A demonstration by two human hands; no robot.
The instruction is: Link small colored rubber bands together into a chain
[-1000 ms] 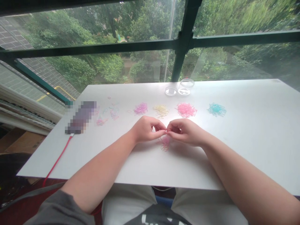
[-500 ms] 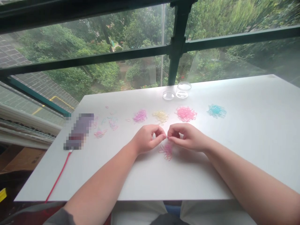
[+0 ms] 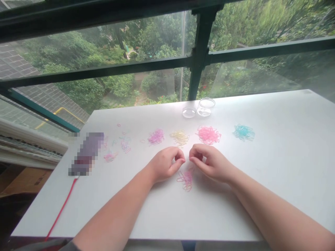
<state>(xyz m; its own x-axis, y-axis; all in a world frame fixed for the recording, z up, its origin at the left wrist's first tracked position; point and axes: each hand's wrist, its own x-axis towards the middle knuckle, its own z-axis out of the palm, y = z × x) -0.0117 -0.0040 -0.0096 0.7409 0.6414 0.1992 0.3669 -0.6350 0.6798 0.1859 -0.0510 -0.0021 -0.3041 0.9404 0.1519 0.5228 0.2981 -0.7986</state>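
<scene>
My left hand (image 3: 169, 162) is closed in a pinch, thumb against forefinger, above the middle of the white table (image 3: 157, 216). Facing it across a narrow gap, my right hand (image 3: 209, 161) pinches in the same way. Whatever the fingertips hold is too small to make out. Just below them lies a loose bunch of pink and pale rubber bands (image 3: 187, 179), its upper end close under my right fingers. Beyond the hands are heaps of purple rubber bands (image 3: 156, 136), yellow rubber bands (image 3: 179, 138), pink rubber bands (image 3: 208, 135) and blue-green rubber bands (image 3: 244, 132).
A clear round jar (image 3: 206, 107) and a clear lid (image 3: 188, 112) stand near the table's far edge. Mixed bands (image 3: 125, 144) are scattered at left. A blurred-out, phone-like object (image 3: 87, 153) with a red cable (image 3: 62, 209) lies farther left. Windows border the table's far side.
My hands have drawn slightly apart, opening a small gap between the fingertips. The whole scene sits a little lower because the head view has tilted up.
</scene>
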